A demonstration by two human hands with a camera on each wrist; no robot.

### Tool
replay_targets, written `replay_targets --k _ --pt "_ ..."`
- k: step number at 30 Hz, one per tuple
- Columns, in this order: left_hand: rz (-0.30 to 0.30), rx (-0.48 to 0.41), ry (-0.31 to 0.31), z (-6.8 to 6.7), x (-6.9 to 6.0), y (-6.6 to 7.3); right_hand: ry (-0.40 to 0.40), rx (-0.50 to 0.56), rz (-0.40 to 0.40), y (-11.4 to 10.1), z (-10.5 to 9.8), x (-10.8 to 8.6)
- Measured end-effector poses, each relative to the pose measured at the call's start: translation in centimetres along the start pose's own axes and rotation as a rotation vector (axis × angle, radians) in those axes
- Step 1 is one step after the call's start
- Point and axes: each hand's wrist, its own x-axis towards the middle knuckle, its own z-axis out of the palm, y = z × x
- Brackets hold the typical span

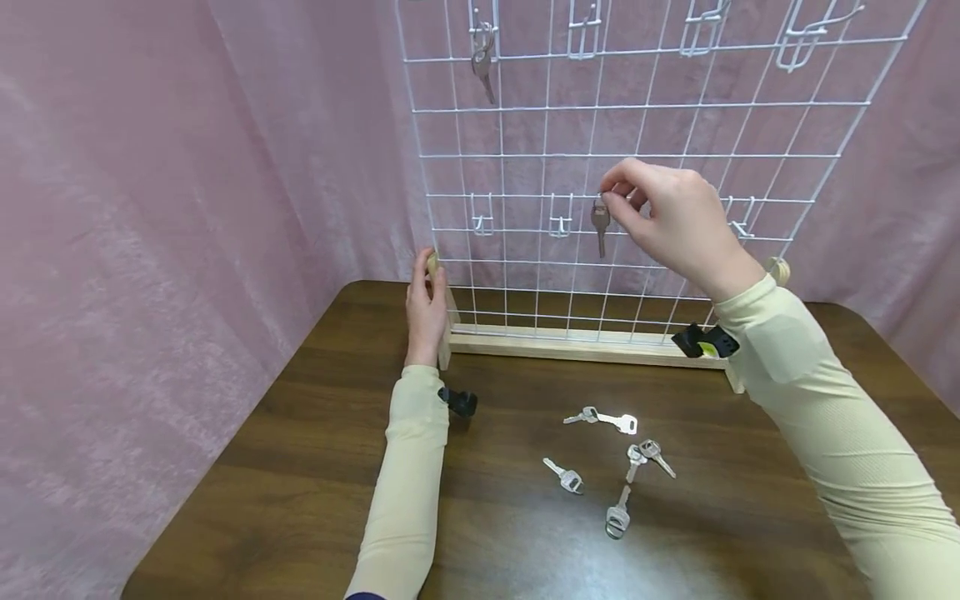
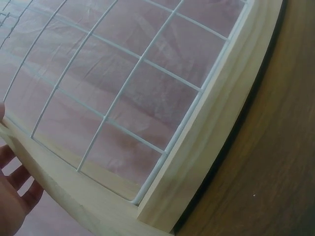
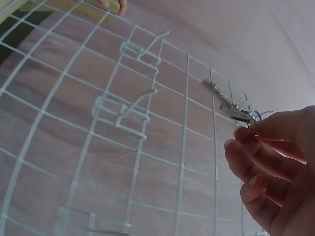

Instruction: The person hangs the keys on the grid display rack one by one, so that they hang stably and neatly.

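Note:
My right hand (image 1: 678, 217) pinches the small ring of a key (image 1: 601, 218) between thumb and fingertips, in front of a white wire grid (image 1: 544, 132). The key hangs blade down in the head view; its toothed blade (image 3: 220, 93) shows in the right wrist view. My left hand (image 1: 426, 315) grips the wooden upright (image 1: 449, 310) at the grid's left side, fingers round its edge. White hooks (image 1: 561, 225) sit on the grid's lower row, to the left of the held key. Another key (image 1: 483, 68) hangs from an upper-left hook.
Several loose keys (image 1: 570, 481) lie on the brown wooden table (image 1: 300, 467) in front of the grid, between the forearms. More hooks (image 1: 583, 37) line the grid's upper part. A wooden bar (image 1: 555, 345) runs along its bottom. Pink cloth (image 1: 187, 167) hangs behind.

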Motion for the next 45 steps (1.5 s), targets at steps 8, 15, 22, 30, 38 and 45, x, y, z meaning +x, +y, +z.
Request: replay_targets --k 8,15,22,30,38,45 --pt "0.023 -0.011 -0.010 0.8 0.3 0.0 -0.055 -0.060 -0.006 0.1 -1.4 3.5" --pt "0.022 -0.004 -0.013 1.2 0.1 0.0 -0.039 -0.122 0.034 0.4 -3.3 6.0" --pt "0.004 -0.022 -0.030 1.1 0.5 0.1 0.018 -0.174 0.043 0.4 -5.3 8.8" --pt "0.015 -0.006 -0.021 0.8 0.7 -0.1 0.048 -0.178 0.053 -0.3 -5.6 11.2" --pt "0.002 -0.009 -0.015 0.8 0.3 -0.3 0.081 -0.166 0.049 0.0 -4.7 12.7" --pt "-0.010 -0.003 -0.024 1.0 0.1 -0.2 0.054 -0.157 0.135 0.8 -4.4 12.7"
